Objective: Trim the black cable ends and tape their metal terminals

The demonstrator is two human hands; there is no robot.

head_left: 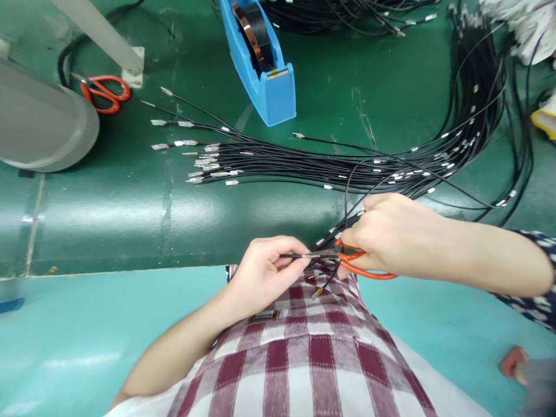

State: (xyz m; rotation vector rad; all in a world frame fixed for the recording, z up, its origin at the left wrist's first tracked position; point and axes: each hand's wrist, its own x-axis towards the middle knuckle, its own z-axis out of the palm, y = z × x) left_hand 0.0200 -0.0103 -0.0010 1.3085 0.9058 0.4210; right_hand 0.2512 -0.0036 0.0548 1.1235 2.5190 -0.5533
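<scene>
Near the table's front edge, my left hand [271, 269] pinches a thin black cable [292, 255] between thumb and fingers. My right hand [377, 234] grips orange-handled scissors [368, 272], whose blades point left and meet the cable at my left fingertips. Whether the blades are closed on it is too small to tell. Several more black cable ends hang below the blades, over the checked apron [324, 353]; one has a yellow tip [319, 292]. Behind my hands a long bundle of black cables [295, 162] with white labels lies across the green table [130, 220].
A blue tape dispenser [278, 95] stands behind the bundle. Second orange scissors [106, 92] lie at the left beside a grey cylinder [47, 119] and a post [102, 35]. More cables [347, 14] and white gloves [532, 26] are at the back. A person's foot [514, 364] shows lower right.
</scene>
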